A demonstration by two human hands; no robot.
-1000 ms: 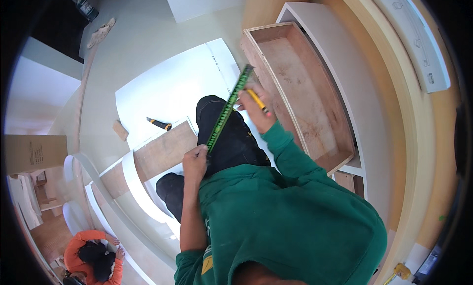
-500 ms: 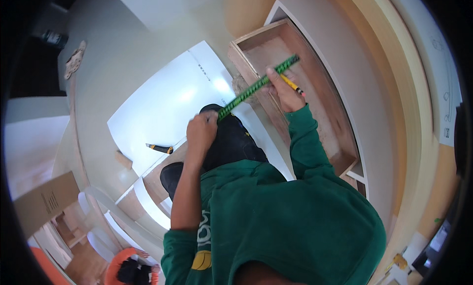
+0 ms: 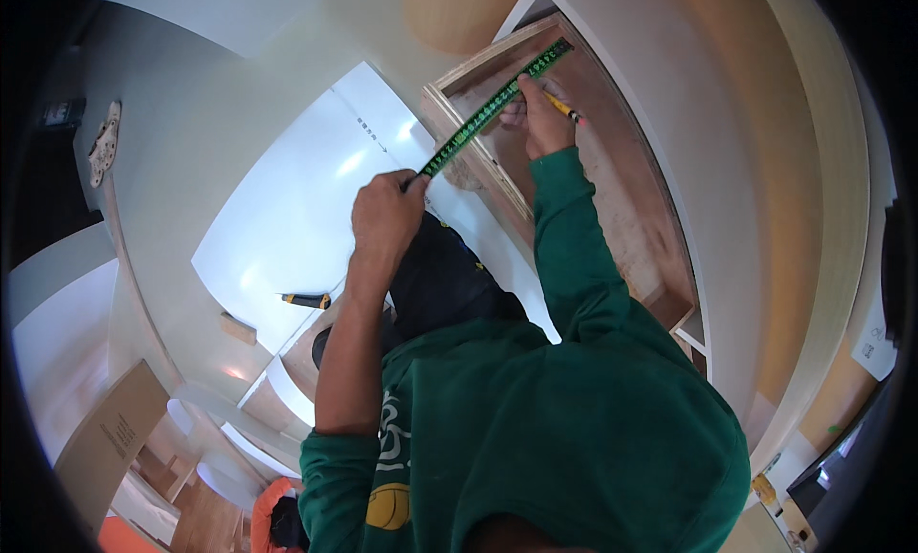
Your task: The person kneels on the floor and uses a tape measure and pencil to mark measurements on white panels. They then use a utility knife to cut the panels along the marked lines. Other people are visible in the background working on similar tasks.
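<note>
Numerals on green tape (image 3: pixel 492 110), print on white panel (image 3: pixel 292 204), sweatshirt (image 3: pixel 574 410), apparently also carton (image 3: pixel 107 440)

Passage between the left hand (image 3: pixel 387 214) and the right hand (image 3: pixel 545 125) is barred by the tape measure (image 3: pixel 475 123). Left of the left hand, open room is left above the white sheet (image 3: pixel 277 209); the utility knife (image 3: pixel 308 301) is met low, bodyward. Right of the right hand, past the jutting pencil (image 3: pixel 564 108), the drawer's hollow (image 3: pixel 622 209) is bounded by the cabinet (image 3: pixel 688 161).
</note>
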